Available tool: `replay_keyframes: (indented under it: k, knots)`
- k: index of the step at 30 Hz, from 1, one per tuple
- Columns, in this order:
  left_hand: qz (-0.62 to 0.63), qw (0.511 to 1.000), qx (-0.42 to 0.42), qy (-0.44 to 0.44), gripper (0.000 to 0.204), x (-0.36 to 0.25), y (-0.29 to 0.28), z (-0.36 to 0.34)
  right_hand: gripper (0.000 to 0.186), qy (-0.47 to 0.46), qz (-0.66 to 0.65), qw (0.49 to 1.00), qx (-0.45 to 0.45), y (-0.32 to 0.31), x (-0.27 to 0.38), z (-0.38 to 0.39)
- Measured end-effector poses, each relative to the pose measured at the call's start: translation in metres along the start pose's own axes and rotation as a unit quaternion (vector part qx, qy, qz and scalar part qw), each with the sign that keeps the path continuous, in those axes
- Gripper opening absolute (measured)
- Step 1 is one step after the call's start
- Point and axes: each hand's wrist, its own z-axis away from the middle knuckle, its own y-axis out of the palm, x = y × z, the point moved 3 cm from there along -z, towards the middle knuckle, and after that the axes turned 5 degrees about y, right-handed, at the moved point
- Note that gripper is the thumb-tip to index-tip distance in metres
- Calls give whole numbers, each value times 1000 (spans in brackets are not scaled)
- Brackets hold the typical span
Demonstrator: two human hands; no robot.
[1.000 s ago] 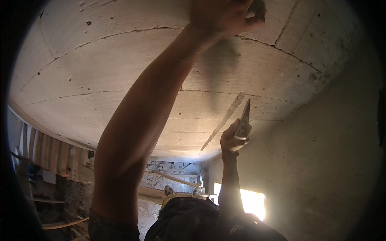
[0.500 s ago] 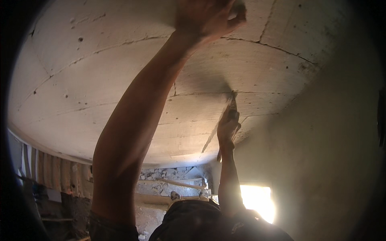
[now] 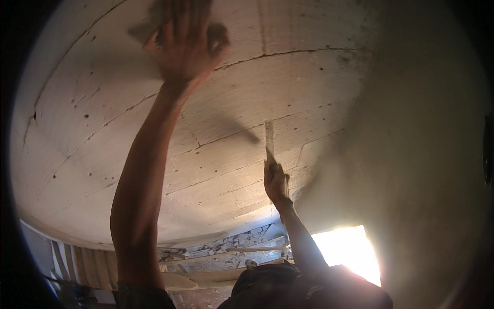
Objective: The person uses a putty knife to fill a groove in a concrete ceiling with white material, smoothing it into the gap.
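Note:
A broad pale surface [image 3: 226, 159], crossed by cracks or seams and dotted with small holes, fills most of the view. My left hand [image 3: 185, 51] is raised against it at the upper left. Its fingers are bent and blurred round a dark item, whose kind I cannot make out. Lower and to the right, my right hand [image 3: 277, 183] grips a trowel [image 3: 269, 135], with a narrow pale blade seen nearly edge-on and pointing up. The trowel is close to the surface; whether it touches is unclear.
A smooth, dim wall [image 3: 411, 154] rises on the right. Bright light comes through an opening [image 3: 347, 252] at lower right. Beneath are rubble [image 3: 252, 238], wooden planks [image 3: 206, 278] and upright slats [image 3: 92, 262] at the left.
My left hand has moved left and slightly down across the surface. My right hand has shifted left and down with the trowel, whose blade is now clear of its shadow. The view has turned.

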Motion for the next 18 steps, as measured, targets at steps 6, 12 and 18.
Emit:
replay_keyframes:
  k: [6,12,18]
  knots:
    - [127,991,3,33,77,-3,1,-5,47,210,190,907,313,-27,-203,102]
    - [226,953,94,181,74,-97,6,97,61,326,306,823,352,-175,-456,345]
    - [175,872,303,342,75,-174,-11,260,47,763,199,576,216,-261,-449,486]
